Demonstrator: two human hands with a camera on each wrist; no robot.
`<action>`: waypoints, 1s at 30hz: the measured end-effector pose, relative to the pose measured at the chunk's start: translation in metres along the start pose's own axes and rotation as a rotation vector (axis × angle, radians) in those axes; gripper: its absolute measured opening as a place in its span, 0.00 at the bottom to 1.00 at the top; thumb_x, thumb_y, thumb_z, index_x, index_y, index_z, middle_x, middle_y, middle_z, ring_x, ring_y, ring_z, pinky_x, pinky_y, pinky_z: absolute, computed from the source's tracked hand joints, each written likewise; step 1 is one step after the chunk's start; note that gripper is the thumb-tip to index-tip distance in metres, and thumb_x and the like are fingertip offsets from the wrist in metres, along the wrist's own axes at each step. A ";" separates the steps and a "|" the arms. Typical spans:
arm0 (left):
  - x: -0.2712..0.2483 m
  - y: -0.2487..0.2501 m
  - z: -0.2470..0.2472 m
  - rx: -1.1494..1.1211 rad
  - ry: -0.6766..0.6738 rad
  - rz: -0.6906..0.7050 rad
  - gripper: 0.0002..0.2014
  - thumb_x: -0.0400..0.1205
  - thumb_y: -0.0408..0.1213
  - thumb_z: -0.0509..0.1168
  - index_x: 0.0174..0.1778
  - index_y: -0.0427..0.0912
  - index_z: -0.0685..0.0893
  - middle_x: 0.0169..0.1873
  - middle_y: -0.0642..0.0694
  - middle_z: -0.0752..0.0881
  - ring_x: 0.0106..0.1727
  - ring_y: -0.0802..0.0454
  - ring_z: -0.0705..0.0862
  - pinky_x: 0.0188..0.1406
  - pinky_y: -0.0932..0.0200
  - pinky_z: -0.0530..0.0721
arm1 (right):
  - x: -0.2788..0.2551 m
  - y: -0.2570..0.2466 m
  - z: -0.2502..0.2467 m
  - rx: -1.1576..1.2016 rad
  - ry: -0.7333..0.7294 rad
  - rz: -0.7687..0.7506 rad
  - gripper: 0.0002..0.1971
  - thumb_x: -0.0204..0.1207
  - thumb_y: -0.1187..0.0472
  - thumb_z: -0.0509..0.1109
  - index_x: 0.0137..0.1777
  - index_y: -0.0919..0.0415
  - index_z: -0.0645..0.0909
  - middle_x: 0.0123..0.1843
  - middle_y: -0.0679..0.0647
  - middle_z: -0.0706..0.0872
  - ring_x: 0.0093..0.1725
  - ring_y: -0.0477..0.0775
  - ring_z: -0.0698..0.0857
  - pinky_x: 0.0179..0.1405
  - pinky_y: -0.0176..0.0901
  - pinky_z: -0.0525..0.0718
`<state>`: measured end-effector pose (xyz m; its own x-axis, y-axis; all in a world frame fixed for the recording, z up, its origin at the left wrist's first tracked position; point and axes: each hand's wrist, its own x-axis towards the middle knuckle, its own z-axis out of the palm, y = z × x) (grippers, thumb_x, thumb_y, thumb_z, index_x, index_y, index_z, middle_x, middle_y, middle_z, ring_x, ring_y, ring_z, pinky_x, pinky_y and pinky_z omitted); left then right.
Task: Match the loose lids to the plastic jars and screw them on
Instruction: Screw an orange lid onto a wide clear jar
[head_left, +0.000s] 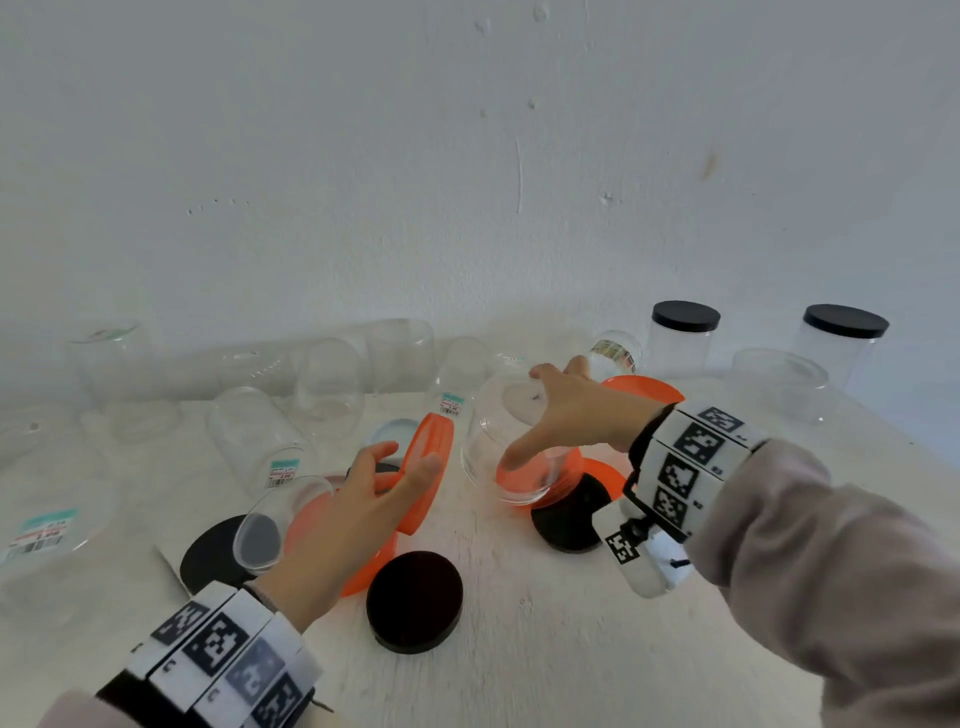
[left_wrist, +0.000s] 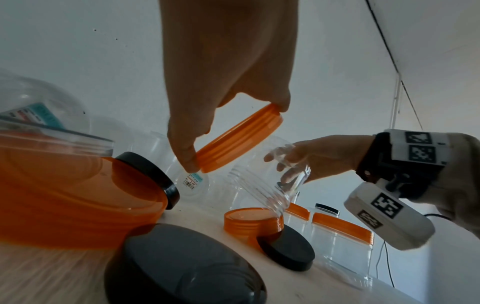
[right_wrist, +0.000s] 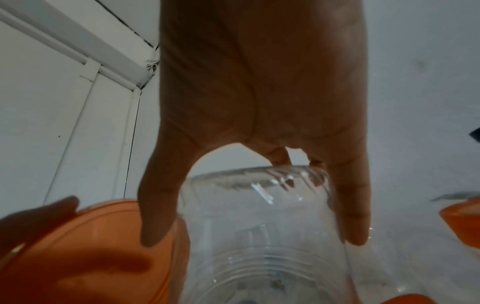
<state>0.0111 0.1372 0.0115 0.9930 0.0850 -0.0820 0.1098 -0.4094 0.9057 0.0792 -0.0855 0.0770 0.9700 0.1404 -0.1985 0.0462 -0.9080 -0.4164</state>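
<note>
My left hand (head_left: 384, 483) holds an orange lid (head_left: 431, 467) on edge between thumb and fingers; the left wrist view shows the same orange lid (left_wrist: 239, 139) tilted above the table. My right hand (head_left: 561, 415) grips a clear plastic jar (head_left: 498, 447) by its base end, mouth tipped down and toward me over another orange lid (head_left: 566, 470). In the right wrist view the jar (right_wrist: 259, 226) sits between my thumb and fingers, with the held lid (right_wrist: 91, 246) close to its left.
Loose black lids (head_left: 414, 601) (head_left: 571, 512) and orange lids (head_left: 641, 388) lie on the white table (head_left: 571, 649). Several open clear jars (head_left: 254, 441) lie along the wall. Two black-capped jars (head_left: 683, 338) (head_left: 841, 343) stand at back right.
</note>
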 end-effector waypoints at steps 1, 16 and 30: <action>0.000 -0.001 -0.001 0.000 0.004 0.001 0.49 0.55 0.80 0.56 0.73 0.64 0.67 0.52 0.64 0.80 0.49 0.69 0.76 0.52 0.58 0.71 | -0.005 0.002 0.001 0.010 -0.006 -0.002 0.61 0.52 0.36 0.84 0.81 0.52 0.54 0.70 0.51 0.57 0.72 0.59 0.67 0.70 0.59 0.75; -0.017 0.000 0.001 -0.004 -0.052 0.003 0.46 0.59 0.77 0.57 0.74 0.62 0.68 0.49 0.65 0.75 0.53 0.60 0.76 0.52 0.61 0.72 | -0.068 0.026 0.023 0.427 -0.024 -0.020 0.46 0.56 0.49 0.86 0.72 0.48 0.64 0.66 0.50 0.68 0.63 0.52 0.72 0.55 0.42 0.74; -0.033 0.015 0.003 -0.026 -0.172 0.033 0.47 0.59 0.73 0.60 0.76 0.62 0.65 0.53 0.64 0.78 0.47 0.68 0.75 0.40 0.71 0.73 | -0.089 0.037 0.048 0.489 -0.080 0.025 0.39 0.60 0.55 0.86 0.68 0.53 0.69 0.62 0.53 0.80 0.60 0.53 0.82 0.65 0.51 0.82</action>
<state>-0.0194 0.1257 0.0269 0.9891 -0.0854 -0.1198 0.0780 -0.3860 0.9192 -0.0174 -0.1124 0.0368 0.9471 0.1680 -0.2735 -0.1133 -0.6223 -0.7746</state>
